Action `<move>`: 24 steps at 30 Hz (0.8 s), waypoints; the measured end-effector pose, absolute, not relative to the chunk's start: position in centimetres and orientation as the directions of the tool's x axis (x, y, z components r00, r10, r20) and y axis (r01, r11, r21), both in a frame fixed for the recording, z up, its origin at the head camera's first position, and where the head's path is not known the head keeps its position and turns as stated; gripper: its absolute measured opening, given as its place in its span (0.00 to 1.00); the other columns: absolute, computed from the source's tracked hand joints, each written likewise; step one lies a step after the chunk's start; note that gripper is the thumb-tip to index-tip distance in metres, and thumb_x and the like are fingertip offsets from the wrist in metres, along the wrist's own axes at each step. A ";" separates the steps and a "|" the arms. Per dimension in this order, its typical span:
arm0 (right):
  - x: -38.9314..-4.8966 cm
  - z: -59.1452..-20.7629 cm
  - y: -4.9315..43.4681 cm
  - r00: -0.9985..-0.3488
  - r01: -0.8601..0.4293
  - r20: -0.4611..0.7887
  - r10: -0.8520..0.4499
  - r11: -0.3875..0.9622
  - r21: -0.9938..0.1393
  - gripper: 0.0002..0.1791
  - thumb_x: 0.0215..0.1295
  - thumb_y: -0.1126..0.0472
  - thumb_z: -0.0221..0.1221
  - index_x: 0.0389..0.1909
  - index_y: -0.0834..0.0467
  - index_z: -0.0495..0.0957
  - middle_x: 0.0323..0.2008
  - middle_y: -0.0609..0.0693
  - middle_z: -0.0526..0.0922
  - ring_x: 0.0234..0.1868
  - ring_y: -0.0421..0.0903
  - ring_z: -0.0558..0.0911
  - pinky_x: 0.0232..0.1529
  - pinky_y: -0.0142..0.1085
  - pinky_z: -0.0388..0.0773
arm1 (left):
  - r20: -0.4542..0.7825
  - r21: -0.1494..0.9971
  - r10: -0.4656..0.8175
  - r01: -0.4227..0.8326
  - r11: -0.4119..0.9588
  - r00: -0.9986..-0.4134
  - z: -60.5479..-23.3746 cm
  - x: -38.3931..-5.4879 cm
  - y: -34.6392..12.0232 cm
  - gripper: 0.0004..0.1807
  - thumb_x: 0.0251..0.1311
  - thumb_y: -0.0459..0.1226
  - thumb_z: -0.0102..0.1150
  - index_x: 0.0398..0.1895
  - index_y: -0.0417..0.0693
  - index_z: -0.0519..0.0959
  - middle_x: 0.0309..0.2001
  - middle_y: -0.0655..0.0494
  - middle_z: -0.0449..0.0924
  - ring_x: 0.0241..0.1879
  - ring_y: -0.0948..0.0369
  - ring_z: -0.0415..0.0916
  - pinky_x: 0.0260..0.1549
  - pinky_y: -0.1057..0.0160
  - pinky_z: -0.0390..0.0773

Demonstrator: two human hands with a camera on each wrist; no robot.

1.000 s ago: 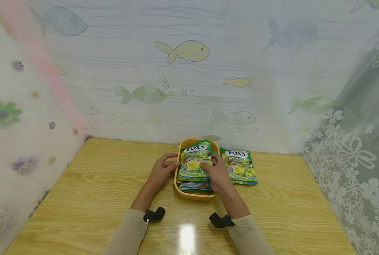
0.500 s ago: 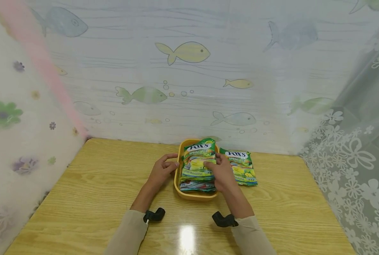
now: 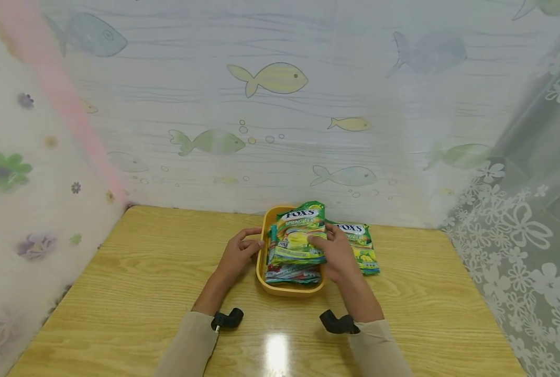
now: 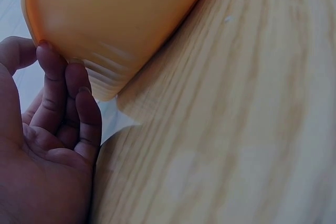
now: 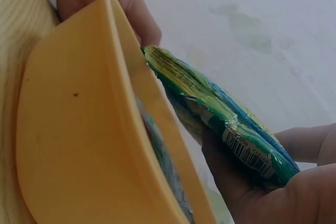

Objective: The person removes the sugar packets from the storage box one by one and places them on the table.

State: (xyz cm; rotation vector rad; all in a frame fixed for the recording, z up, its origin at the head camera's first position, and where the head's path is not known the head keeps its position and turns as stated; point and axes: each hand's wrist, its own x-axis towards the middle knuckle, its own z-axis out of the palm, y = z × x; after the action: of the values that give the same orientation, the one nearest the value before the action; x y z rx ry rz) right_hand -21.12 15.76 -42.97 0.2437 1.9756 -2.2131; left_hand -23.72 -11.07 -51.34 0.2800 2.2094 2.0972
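On a clock face centred on an orange-yellow tub (image 3: 289, 290), two beige sleeves (image 3: 187, 343) are seen nearest, at seven and five o'clock, with a black device (image 3: 229, 318) worn on each wrist, above a wood-grain table (image 3: 143, 272). At nine o'clock the tub's rim is met by the fingertips of the left hand (image 3: 239, 253), its fingers loosely bent; whether the rim is pinched or merely touched cannot be told. At three o'clock a green-and-yellow packet (image 3: 298, 230) is gripped by its edge in the right hand (image 3: 340, 257), with the thumb laid on the printed front. The packet is held tilted over the tub's opening; "FOX'S" can be read in dark letters on white, with "SPRING TEA" below. A barcode (image 5: 247, 151) is shown on its underside in the right wrist view, its digits too small to be read. Below it, towards six o'clock inside the tub, more packets (image 3: 291, 274) are piled, their lettering illegible. Beyond the right hand, at three o'clock, a matching packet (image 3: 365, 246) is laid on the table, partly covered by the hand; "FOX'S" and "NG TEA" are left readable. Farthest, at twelve, a pale cloth (image 3: 204, 180) is printed with fish.
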 end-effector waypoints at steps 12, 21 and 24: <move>-20.9 -42.3 17.6 -0.967 0.255 -0.253 -0.026 -0.097 -0.962 0.46 0.80 0.66 0.56 0.86 0.63 0.38 0.85 0.65 0.34 0.84 0.69 0.37 0.76 0.72 0.41 | 0.071 0.995 0.187 0.084 0.060 -0.980 -51.5 -23.8 -11.1 0.22 0.77 0.40 0.62 0.70 0.49 0.75 0.42 0.42 0.90 0.34 0.58 0.82 0.41 0.61 0.80; -20.9 -42.0 18.9 -0.970 0.244 -0.242 -0.032 -0.099 -0.965 0.45 0.81 0.67 0.55 0.86 0.64 0.37 0.85 0.66 0.32 0.84 0.69 0.35 0.76 0.73 0.40 | 0.063 0.995 0.176 0.076 0.071 -0.982 -51.6 -23.8 -11.2 0.22 0.77 0.41 0.62 0.69 0.50 0.76 0.42 0.41 0.90 0.34 0.57 0.82 0.41 0.62 0.80; -20.9 -41.8 19.4 -0.971 0.237 -0.234 -0.040 -0.115 -0.965 0.44 0.81 0.67 0.54 0.86 0.63 0.36 0.85 0.65 0.35 0.83 0.70 0.41 0.75 0.72 0.45 | 0.060 0.995 0.173 0.073 0.070 -0.983 -51.6 -23.8 -11.1 0.21 0.76 0.41 0.62 0.69 0.50 0.76 0.42 0.40 0.89 0.34 0.57 0.82 0.41 0.62 0.79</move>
State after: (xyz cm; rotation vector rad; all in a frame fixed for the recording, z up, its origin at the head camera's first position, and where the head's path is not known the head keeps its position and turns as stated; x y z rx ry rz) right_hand -20.87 19.42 -41.85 0.2224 1.9543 -2.2050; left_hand -23.78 -11.14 -51.63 0.2589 2.2424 2.0774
